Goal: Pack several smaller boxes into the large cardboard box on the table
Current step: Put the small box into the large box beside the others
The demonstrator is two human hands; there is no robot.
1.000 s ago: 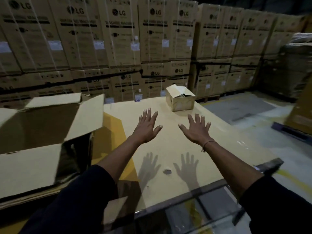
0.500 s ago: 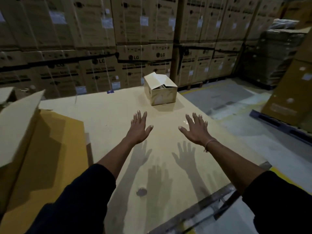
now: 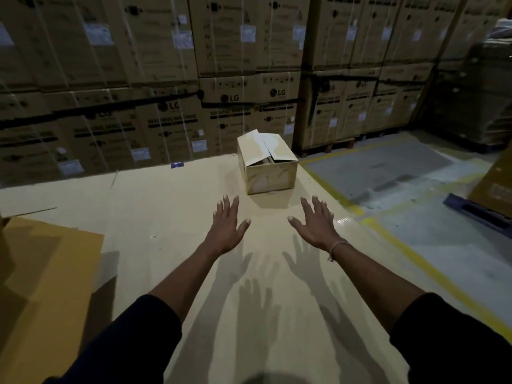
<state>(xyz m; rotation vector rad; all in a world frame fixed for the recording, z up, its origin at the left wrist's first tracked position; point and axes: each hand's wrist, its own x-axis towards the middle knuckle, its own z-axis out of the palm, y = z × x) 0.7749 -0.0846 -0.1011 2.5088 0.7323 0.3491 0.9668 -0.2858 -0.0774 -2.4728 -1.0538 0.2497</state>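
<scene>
Two hands: left hand [image 3: 226, 228] and right hand [image 3: 317, 223] outstretched, fingers spread, holding nothing
Box: small box [image 3: 266, 162] ahead on table [image 3: 171, 217], flaps ajar

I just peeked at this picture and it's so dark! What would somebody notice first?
First, the two bare hands, left hand and right hand, stretched out with fingers spread above the tan table. Just past them, near the table's far edge, sits a small cardboard box with loose top flaps. Behind everything rises a wall of stacked LG washing machine cartons.
</scene>
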